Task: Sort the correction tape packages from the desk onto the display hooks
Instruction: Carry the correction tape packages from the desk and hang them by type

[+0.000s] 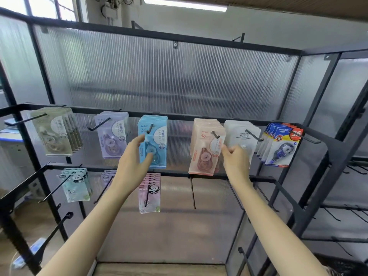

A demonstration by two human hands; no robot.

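Left hand (137,156) is up at the blue packages (153,141) on the upper rail, fingers relaxed and spread, thumb and fingertips touching the front blue card, not clearly curled round it. Further left on that same rail hang the olive-green packages (56,131) and the lilac packages (112,134), each stack on its own black hook. Below them on the lower rail: mint panda packages (76,184), a lilac panda stack mostly hidden behind my left forearm, and pink panda packages (149,193) just under the blue stack.

To the right of the blue stack hang the peach packages (207,146). My right hand (236,158) sits between that peach stack and the white packages (242,134), fingers curled, pinching at the right edge of the front peach card; grip partly blurred. Far right on the rail: dark blue packages (282,145). Two bare hooks stick out of the lower rail under the peach stack. Ribbed translucent panel (179,80) backs the whole rack.
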